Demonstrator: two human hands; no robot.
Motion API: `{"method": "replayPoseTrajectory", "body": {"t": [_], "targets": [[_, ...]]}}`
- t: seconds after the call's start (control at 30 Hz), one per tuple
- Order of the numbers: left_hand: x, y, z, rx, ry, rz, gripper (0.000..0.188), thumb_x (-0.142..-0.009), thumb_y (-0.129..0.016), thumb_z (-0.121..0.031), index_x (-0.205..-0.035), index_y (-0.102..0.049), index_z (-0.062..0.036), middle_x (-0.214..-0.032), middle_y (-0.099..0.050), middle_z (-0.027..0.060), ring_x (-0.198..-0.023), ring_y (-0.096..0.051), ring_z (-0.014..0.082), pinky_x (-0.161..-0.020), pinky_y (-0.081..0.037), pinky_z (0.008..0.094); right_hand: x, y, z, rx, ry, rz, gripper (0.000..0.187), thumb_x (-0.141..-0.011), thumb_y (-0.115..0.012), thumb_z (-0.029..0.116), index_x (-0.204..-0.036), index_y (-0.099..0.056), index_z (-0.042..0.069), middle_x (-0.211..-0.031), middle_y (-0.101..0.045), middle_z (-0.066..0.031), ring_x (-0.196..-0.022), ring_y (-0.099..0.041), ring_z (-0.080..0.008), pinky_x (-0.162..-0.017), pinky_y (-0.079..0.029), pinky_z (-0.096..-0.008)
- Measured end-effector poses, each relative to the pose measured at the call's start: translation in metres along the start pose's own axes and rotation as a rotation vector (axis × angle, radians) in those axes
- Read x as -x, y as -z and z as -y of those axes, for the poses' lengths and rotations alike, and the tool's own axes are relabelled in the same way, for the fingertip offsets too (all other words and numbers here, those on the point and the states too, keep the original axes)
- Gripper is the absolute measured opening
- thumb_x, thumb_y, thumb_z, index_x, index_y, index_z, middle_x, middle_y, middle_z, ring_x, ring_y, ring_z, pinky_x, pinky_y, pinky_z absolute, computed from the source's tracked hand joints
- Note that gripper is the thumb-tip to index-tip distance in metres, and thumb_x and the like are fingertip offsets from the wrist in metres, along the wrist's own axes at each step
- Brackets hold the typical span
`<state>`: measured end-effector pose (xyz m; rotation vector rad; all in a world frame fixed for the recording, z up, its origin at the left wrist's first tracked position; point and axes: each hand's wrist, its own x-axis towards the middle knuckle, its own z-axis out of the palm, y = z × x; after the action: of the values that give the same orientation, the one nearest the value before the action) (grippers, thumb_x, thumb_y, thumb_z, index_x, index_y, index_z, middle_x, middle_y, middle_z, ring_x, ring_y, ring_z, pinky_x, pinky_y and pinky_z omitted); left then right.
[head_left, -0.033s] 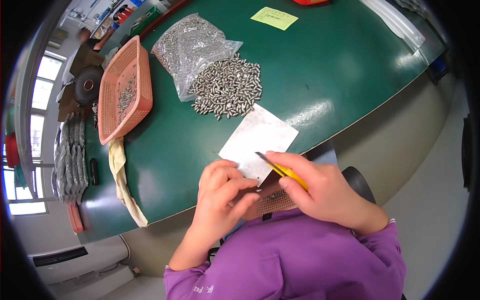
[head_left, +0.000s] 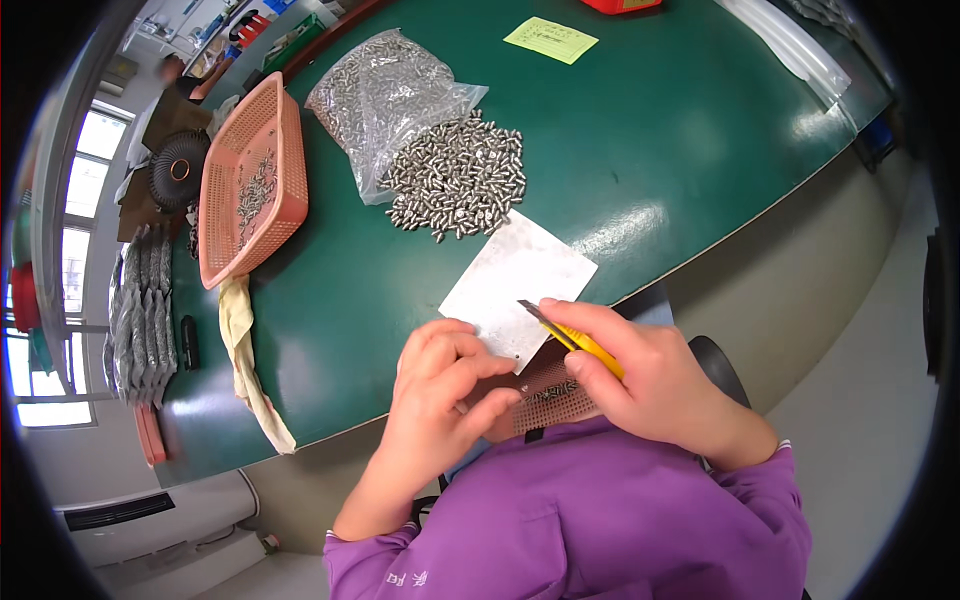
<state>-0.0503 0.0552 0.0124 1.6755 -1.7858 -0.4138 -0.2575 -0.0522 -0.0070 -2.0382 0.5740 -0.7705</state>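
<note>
In my right hand (head_left: 650, 375) is a yellow utility knife (head_left: 590, 350), gripped between thumb and fingers. Its dark blade points up and left over a white sheet (head_left: 525, 265) on the green table. My left hand (head_left: 445, 385) is by the sheet's near-left edge, with thumb and forefinger a little apart. A tiny light speck, too small to name, shows just past those fingertips. A small dark piece (head_left: 517, 357) lies at the sheet's near corner. Beneath my hands, a pink mesh basket (head_left: 545, 412) holds small metal parts, partly hidden by my hands.
Bullet-shaped metal parts (head_left: 460, 175) spill from a clear plastic bag (head_left: 385, 95) beyond the sheet. A larger pink basket (head_left: 290, 205) stands at left, with a cream cloth (head_left: 240, 335) below it. Filled bags (head_left: 140, 320), a black marker (head_left: 189, 342) and a yellow note (head_left: 550, 40) are on the table.
The right hand and knife have shifted slightly right. The tiny speck, earlier between my left thumb and forefinger, is now just beyond their tips.
</note>
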Motion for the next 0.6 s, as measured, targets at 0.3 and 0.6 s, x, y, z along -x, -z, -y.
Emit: {"method": "replayPoseTrajectory", "body": {"t": [0.3,0.6], "targets": [[-0.071,0.013,0.058,-0.436,0.049,-0.264,0.013,-0.079,-0.076,-0.01,-0.089,-0.068,-0.0052,-0.09,-0.065,0.009,-0.089,-0.063,0.0311,-0.079,-0.051,0.0426,0.004,0.009,0.009,-0.015,-0.098,0.149,0.044,-0.094,-0.064,0.007,-0.137,-0.057,0.007,-0.124,-0.068,-0.0182,-0.102,-0.072,-0.0339,-0.085,-0.058,-0.0374],[-0.079,0.004,0.066,-0.416,-0.015,-0.258,0.011,-0.077,-0.074,-0.003,-0.083,-0.064,-0.0034,-0.082,-0.064,0.0122,-0.083,-0.062,0.0342,-0.074,-0.05,0.0451,0.01,0.004,-0.006,0.073,0.0,0.111,0.048,-0.097,-0.061,0.015,-0.144,-0.052,0.014,-0.102,-0.072,-0.0132,-0.074,-0.071,-0.0325,-0.064,-0.058,-0.0412]]}}
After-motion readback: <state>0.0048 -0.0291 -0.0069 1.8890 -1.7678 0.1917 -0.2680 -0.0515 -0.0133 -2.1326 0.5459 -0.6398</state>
